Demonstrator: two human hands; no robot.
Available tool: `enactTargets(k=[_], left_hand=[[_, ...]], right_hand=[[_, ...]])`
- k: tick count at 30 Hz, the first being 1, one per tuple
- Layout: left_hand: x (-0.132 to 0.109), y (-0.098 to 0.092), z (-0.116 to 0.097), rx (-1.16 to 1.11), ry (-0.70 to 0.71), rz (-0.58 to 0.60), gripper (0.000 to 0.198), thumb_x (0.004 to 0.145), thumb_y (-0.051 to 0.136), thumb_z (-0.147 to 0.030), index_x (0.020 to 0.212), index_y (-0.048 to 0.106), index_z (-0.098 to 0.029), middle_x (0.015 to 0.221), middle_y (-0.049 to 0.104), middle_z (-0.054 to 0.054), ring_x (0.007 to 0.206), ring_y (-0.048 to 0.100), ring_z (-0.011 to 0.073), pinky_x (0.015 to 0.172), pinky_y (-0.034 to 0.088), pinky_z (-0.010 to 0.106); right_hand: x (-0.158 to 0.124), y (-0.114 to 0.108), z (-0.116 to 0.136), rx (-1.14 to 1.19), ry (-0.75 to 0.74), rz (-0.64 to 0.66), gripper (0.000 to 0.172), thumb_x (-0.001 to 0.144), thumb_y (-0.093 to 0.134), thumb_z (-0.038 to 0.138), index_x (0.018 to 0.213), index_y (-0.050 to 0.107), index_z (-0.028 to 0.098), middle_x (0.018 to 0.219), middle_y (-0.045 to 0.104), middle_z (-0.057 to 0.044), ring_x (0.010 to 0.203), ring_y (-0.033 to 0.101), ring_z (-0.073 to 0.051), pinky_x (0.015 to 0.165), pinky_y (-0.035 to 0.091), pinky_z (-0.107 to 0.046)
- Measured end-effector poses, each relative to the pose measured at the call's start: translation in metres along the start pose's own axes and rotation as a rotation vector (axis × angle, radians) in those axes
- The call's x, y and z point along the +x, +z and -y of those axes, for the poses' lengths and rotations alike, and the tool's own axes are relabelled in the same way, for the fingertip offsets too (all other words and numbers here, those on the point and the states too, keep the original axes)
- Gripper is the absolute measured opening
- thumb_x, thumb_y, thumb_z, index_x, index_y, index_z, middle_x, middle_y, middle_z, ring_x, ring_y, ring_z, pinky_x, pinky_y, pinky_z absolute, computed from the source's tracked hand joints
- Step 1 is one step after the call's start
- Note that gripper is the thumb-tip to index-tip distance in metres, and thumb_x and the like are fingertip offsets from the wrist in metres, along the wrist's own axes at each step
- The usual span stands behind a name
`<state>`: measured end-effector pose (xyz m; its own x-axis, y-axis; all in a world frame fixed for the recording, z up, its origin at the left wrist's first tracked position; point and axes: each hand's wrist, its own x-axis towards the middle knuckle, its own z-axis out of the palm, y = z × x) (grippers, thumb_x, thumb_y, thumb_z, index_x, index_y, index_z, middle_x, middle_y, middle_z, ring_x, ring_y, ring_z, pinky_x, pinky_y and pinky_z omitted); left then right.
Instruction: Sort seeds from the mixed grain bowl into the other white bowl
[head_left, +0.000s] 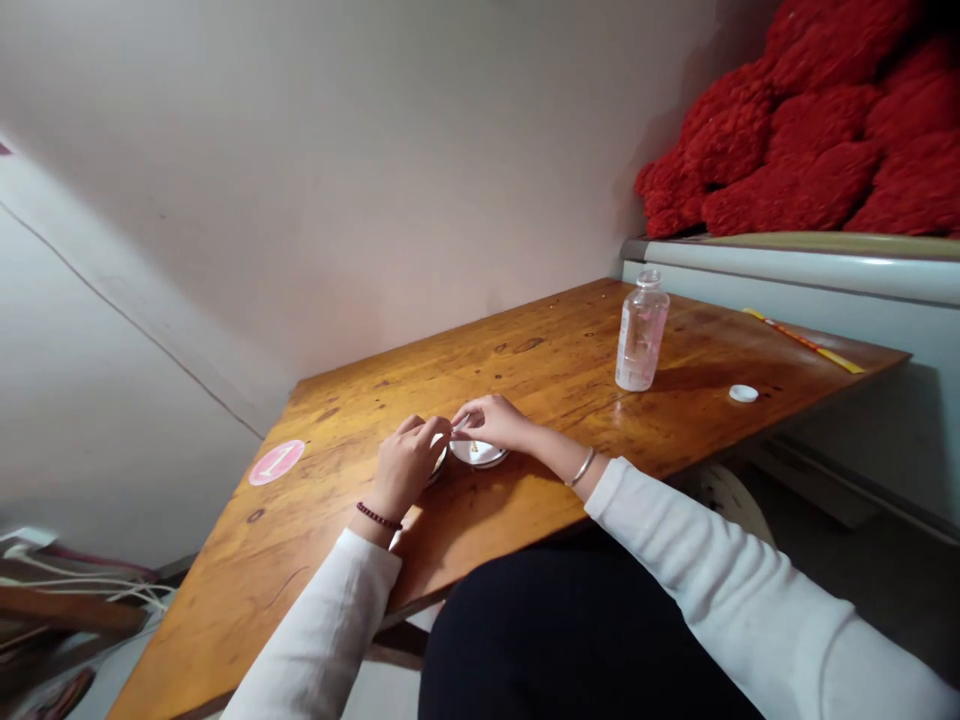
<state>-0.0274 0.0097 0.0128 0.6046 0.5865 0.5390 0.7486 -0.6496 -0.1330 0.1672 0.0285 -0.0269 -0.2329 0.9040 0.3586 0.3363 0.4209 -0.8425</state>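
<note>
the right hand (495, 420) pinches a thin pale sliver (459, 423) above a round white dish (478, 455) on the tabletop (315, 520), the left hand (409, 465) curled over a white round piece (439, 462); a loose pinch could drop the sliver.

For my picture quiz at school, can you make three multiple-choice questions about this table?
1. Where is the round white dish?
A) On the floor
B) Between the left hand and right hand
C) On the shelf

2. What colour is the fluffy pile?
A) Blue
B) Green
C) Red

3. How does the bottle stand?
A) Upright
B) On its side
C) Upside down

Answers:
1. B, because the dish shows on the table right between the hands.
2. C, because the whole pile looks red.
3. A, because its neck points up.
</note>
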Motion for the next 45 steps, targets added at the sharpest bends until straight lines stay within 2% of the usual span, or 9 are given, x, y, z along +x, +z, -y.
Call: enactTargets(k=[8,13,17,21,24,29,34,39,45], left_hand=[[0.002,0.003,0.001,-0.193,-0.098,-0.019,0.016,0.088,0.057,-0.037,0.09,0.063,-0.023,0.084,0.069,0.002,0.077,0.062,0.0164,0.064,0.044,0.024],[0.002,0.002,0.004,-0.176,-0.122,-0.017,0.019,0.087,0.058,-0.041,0.091,0.062,-0.023,0.088,0.07,0.002,0.08,0.063,0.0175,0.065,0.044,0.025],[0.003,0.0,0.005,-0.12,-0.185,-0.052,0.018,0.087,0.058,-0.04,0.093,0.062,-0.024,0.087,0.069,0.002,0.079,0.061,0.0184,0.064,0.043,0.026],[0.005,-0.001,0.006,-0.105,-0.152,-0.046,0.018,0.091,0.051,-0.037,0.091,0.063,-0.023,0.086,0.067,0.003,0.081,0.06,0.0195,0.068,0.042,0.028],[0.006,0.001,0.005,-0.121,-0.091,-0.037,0.025,0.095,0.043,-0.035,0.091,0.063,-0.021,0.089,0.066,0.005,0.084,0.059,0.0198,0.073,0.042,0.029],[0.005,0.006,0.005,-0.148,-0.102,0.024,0.034,0.096,0.04,-0.039,0.082,0.062,-0.018,0.08,0.063,0.005,0.073,0.057,0.018,0.066,0.041,0.028],[0.006,0.003,0.005,-0.238,-0.16,0.008,0.034,0.094,0.042,-0.042,0.083,0.065,-0.019,0.075,0.066,0.004,0.069,0.058,0.0168,0.065,0.042,0.026],[0.008,0.005,0.003,-0.384,-0.179,0.002,0.03,0.092,0.047,-0.04,0.095,0.07,-0.022,0.088,0.071,0.004,0.065,0.061,0.0138,0.067,0.047,0.025],[0.006,0.008,-0.004,-0.553,-0.295,-0.041,0.031,0.079,0.066,-0.041,0.105,0.064,-0.024,0.085,0.074,0.001,0.062,0.062,0.0124,0.063,0.051,0.024]], right_hand=[[0.001,-0.004,-0.002,0.26,0.013,0.132,0.04,0.068,0.075,0.04,0.095,0.074,0.011,0.081,0.074,-0.01,0.074,0.069,-0.018,0.067,0.051,-0.025],[0.0,-0.004,0.005,0.329,0.051,0.032,0.039,0.068,0.074,0.039,0.094,0.074,0.01,0.082,0.074,-0.012,0.073,0.069,-0.018,0.07,0.053,-0.028],[-0.001,-0.006,0.008,0.318,0.065,-0.016,0.028,0.069,0.073,0.033,0.086,0.073,0.011,0.084,0.074,-0.011,0.076,0.069,-0.018,0.072,0.053,-0.029],[-0.002,-0.009,0.01,0.307,0.075,-0.092,0.017,0.071,0.07,0.025,0.082,0.069,0.012,0.082,0.073,-0.009,0.075,0.068,-0.017,0.068,0.053,-0.026],[-0.002,-0.01,0.01,0.234,0.073,-0.139,0.015,0.071,0.07,0.024,0.081,0.067,0.014,0.081,0.072,-0.007,0.076,0.068,-0.017,0.066,0.052,-0.024],[-0.003,-0.01,0.01,0.125,0.013,-0.166,0.015,0.072,0.07,0.026,0.081,0.067,0.015,0.082,0.072,-0.006,0.078,0.068,-0.016,0.072,0.052,-0.025],[-0.005,-0.011,0.014,0.086,0.019,-0.146,0.01,0.073,0.067,0.021,0.081,0.069,0.014,0.084,0.073,-0.006,0.079,0.068,-0.015,0.074,0.052,-0.025],[-0.006,-0.008,0.013,0.046,0.008,-0.137,0.011,0.074,0.066,0.023,0.082,0.071,0.016,0.083,0.073,-0.005,0.077,0.068,-0.015,0.071,0.051,-0.024],[-0.007,-0.006,0.014,0.142,0.04,-0.083,0.017,0.072,0.067,0.024,0.085,0.073,0.013,0.081,0.073,-0.007,0.074,0.068,-0.016,0.068,0.051,-0.024]])
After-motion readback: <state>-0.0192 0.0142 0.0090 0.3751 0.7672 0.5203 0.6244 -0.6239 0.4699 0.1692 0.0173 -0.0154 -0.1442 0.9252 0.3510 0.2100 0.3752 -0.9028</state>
